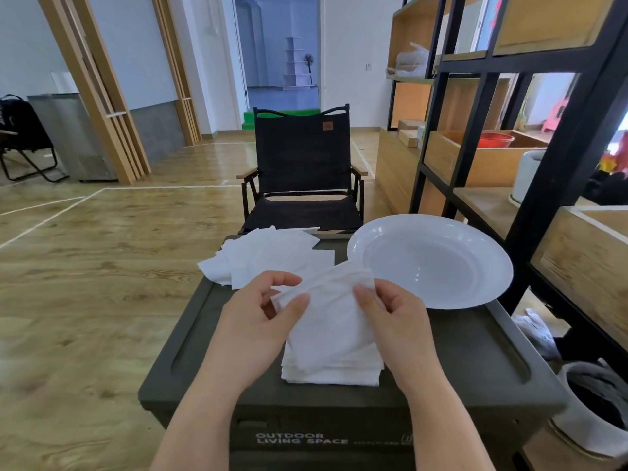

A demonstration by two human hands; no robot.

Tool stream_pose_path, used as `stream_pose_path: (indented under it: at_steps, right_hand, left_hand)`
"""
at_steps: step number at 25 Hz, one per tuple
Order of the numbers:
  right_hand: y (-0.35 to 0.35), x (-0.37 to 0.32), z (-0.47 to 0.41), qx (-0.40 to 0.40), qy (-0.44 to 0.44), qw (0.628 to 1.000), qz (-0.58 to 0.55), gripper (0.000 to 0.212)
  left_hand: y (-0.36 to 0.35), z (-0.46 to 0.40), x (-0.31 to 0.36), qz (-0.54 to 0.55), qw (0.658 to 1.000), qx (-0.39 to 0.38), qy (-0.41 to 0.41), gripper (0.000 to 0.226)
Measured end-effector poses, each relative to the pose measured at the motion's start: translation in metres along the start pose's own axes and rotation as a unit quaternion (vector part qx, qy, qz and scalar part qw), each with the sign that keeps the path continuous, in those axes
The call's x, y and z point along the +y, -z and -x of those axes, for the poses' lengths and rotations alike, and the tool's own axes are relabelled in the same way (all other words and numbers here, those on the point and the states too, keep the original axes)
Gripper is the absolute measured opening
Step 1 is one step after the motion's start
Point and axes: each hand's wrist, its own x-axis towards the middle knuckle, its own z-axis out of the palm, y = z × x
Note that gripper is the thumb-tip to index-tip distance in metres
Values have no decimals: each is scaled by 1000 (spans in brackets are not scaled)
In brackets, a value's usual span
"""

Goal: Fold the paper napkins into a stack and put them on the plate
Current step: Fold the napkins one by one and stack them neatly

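A white paper napkin [326, 300] is held up between both hands over the dark green storage box [441, 351]. My left hand [261, 317] pinches its left edge and my right hand [394, 321] pinches its upper right corner. Under the held napkin lies a stack of folded napkins [333, 370] near the front of the lid. A loose pile of unfolded napkins [265, 256] lies at the far left of the lid. The white plate [431, 260] sits at the far right with nothing on it.
A black folding chair [302, 171] stands just behind the box. A black-framed wooden shelf unit [543, 130] runs along the right. A white bin [598, 406] stands on the floor at the lower right. Wooden floor lies to the left.
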Motion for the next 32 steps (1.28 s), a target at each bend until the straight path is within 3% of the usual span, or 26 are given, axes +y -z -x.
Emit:
stream_pose_path:
  at_steps: [6,9,12,16,20,24,26,29,32]
  right_hand:
    - [-2,2,1,25,-23,999,-36,23]
    - [4,1,2,10,-25,999,-41,23]
    - [17,-2,2,30,-4,999,-24,25]
    - [32,0,1,80,-8,995,-56,17]
    - [31,-3,2,63,-17,994,-84,17]
    - [27,-7,3,51,-22,993,-102,24]
    - [26,-7,3,46,-24,993,-107,24]
    - [25,-5,2,61,-36,990,-124,20]
    - [25,-2,0,151,-44,973,-167,19]
  left_hand:
    - [-7,-6,-3,69,996,38,47,8]
    - [-13,-8,-4,142,984,50,97,21]
    - [-15,-10,-2,208,968,37,137,20]
    - [-19,-11,1,209,969,56,123,18]
    - [-23,-8,4,167,976,-22,136,20]
    - [-21,-3,6,167,979,-99,60,25]
    - [-20,-4,6,173,980,-85,43,12]
    - [-23,-4,2,158,986,-25,50,31]
    - [-24,-7,-1,159,985,50,37,25]
